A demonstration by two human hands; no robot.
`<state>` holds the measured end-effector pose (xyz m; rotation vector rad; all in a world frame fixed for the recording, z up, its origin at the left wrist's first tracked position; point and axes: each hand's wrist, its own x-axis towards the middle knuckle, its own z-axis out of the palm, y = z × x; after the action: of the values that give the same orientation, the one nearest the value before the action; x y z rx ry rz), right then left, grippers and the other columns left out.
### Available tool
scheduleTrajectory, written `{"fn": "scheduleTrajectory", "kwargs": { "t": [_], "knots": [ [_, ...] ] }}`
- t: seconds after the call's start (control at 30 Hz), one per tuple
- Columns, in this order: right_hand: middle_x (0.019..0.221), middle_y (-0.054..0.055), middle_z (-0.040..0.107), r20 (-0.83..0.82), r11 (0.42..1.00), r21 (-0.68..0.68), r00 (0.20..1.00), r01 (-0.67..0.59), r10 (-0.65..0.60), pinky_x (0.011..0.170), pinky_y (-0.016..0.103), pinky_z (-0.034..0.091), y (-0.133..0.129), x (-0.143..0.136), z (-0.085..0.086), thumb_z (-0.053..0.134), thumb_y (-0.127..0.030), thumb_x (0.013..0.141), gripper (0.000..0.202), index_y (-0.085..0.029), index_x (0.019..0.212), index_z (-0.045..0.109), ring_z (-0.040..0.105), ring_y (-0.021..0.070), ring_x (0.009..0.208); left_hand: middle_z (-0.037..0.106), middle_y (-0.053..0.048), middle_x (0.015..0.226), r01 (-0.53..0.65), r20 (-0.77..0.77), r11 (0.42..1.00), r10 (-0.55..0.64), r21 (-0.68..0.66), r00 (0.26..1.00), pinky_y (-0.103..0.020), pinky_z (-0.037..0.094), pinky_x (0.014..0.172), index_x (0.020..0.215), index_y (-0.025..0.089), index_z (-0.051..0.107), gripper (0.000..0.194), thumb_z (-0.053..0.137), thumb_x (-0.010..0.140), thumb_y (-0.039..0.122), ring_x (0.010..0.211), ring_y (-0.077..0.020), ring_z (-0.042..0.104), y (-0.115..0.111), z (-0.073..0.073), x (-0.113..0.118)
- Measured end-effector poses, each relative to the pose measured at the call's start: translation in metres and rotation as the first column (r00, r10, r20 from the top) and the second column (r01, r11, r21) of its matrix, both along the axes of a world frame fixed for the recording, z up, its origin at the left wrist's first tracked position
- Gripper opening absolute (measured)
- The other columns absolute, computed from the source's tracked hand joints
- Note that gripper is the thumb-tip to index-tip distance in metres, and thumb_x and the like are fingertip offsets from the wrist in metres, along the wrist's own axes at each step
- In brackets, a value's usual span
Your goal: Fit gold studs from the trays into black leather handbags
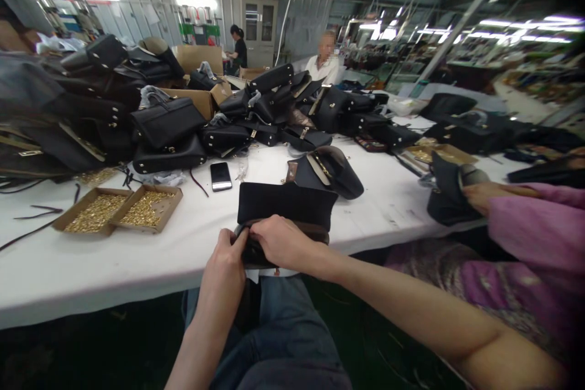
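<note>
A black handbag point(287, 202) lies at the table's front edge with its flap raised away from me. My left hand point(227, 256) grips the bag's left end, thumb and fingers pinched on its edge. Close beside it, my right hand point(276, 241) reaches over the bag's opening with bent fingers pressed at the same left corner. Whatever small part the right fingertips may pinch is hidden. Just beyond lies another black handbag point(342, 173) with its flap open and a gold-coloured strip showing.
Two cardboard trays point(167, 219) of small gold-coloured metal pieces sit at left, near a phone point(221, 177). Black handbags point(169, 119) are heaped along the back. At right, a co-worker's hand point(479, 196) in a pink sleeve holds a dark bag point(445, 189).
</note>
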<state>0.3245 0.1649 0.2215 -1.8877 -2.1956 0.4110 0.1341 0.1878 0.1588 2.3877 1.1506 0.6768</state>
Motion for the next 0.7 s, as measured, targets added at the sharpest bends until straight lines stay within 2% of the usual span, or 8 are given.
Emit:
{"fn": "scheduleTrajectory", "kwargs": {
  "t": [0.1,0.2,0.33,0.4,0.47,0.53,0.63,0.7],
  "knots": [
    [0.092,0.011,0.080,-0.126,1.000,-0.011,0.992,0.028,-0.029,0.070,0.028,0.046,-0.003,-0.001,-0.020,0.056,-0.019,0.105,0.023,-0.018,0.094,0.076,0.076,0.0232,0.083,0.061,-0.009,0.108,0.032,0.072,0.999,-0.035,0.044,0.997,-0.032,0.055,0.081,0.154,0.025,0.060,0.051,0.040,0.108,0.013,0.089,-0.0201,0.067,0.001,-0.004,-0.003],
    [0.102,0.010,0.081,-0.290,0.995,-0.007,0.952,0.098,-0.096,0.085,0.032,0.052,-0.004,0.001,-0.042,0.054,-0.023,0.107,0.023,-0.020,0.102,0.076,0.075,0.0255,0.095,0.066,-0.008,0.112,0.037,0.148,0.998,-0.044,0.054,0.988,-0.033,0.055,0.085,0.157,0.029,0.054,0.050,0.044,0.109,0.018,0.096,-0.0225,0.070,0.000,-0.008,-0.007],
    [0.124,0.007,0.080,-0.492,0.983,-0.082,0.851,0.164,-0.183,0.110,0.043,0.051,0.001,0.002,-0.063,0.062,-0.027,0.104,0.022,-0.026,0.117,0.079,0.070,0.0308,0.120,0.073,-0.007,0.116,-0.023,0.233,0.999,0.033,-0.045,0.972,-0.033,0.054,0.079,0.157,0.028,0.045,0.055,0.057,0.104,0.019,0.094,-0.0243,0.074,-0.001,-0.009,-0.010],
    [0.124,0.006,0.080,-0.545,0.967,-0.138,0.799,0.214,-0.254,0.112,0.046,0.051,0.005,0.002,-0.064,0.067,-0.030,0.101,0.020,-0.027,0.116,0.081,0.070,0.0323,0.122,0.074,-0.006,0.111,-0.031,0.239,0.995,0.054,-0.098,0.970,-0.032,0.052,0.075,0.155,0.027,0.044,0.058,0.061,0.101,0.018,0.089,-0.0243,0.075,0.001,-0.007,-0.011],
    [0.117,0.005,0.082,-0.589,0.946,-0.210,0.740,0.248,-0.325,0.107,0.046,0.054,0.008,0.002,-0.058,0.070,-0.031,0.099,0.019,-0.027,0.112,0.083,0.072,0.0319,0.114,0.075,-0.005,0.110,0.006,0.232,0.993,0.023,-0.122,0.972,-0.032,0.052,0.076,0.151,0.027,0.046,0.055,0.062,0.100,0.017,0.092,-0.0246,0.074,0.006,-0.006,-0.012],
    [0.111,0.005,0.083,-0.650,0.935,-0.291,0.675,0.201,-0.348,0.100,0.042,0.055,0.010,0.005,-0.048,0.072,-0.029,0.096,0.018,-0.025,0.107,0.085,0.074,0.0291,0.106,0.074,-0.005,0.110,0.056,0.238,0.989,-0.022,-0.136,0.971,-0.032,0.052,0.078,0.149,0.027,0.048,0.053,0.062,0.099,0.016,0.097,-0.0245,0.074,0.011,-0.004,-0.013],
    [0.102,0.004,0.084,-0.708,0.924,-0.375,0.623,0.068,-0.333,0.085,0.035,0.054,0.013,0.012,-0.036,0.077,-0.030,0.090,0.016,-0.023,0.101,0.087,0.074,0.0251,0.094,0.075,-0.005,0.109,0.098,0.265,0.983,-0.054,-0.156,0.963,-0.031,0.053,0.079,0.147,0.027,0.051,0.052,0.065,0.097,0.014,0.097,-0.0229,0.073,0.019,-0.003,-0.015],
    [0.097,0.004,0.084,-0.713,0.913,-0.404,0.609,0.048,-0.348,0.075,0.033,0.052,0.013,0.017,-0.034,0.081,-0.034,0.087,0.017,-0.022,0.098,0.087,0.072,0.0237,0.086,0.075,-0.004,0.109,0.107,0.282,0.981,-0.058,-0.161,0.958,-0.031,0.053,0.079,0.138,0.026,0.058,0.045,0.067,0.096,0.014,0.098,-0.0223,0.073,0.021,-0.004,-0.016]
  ]
}}
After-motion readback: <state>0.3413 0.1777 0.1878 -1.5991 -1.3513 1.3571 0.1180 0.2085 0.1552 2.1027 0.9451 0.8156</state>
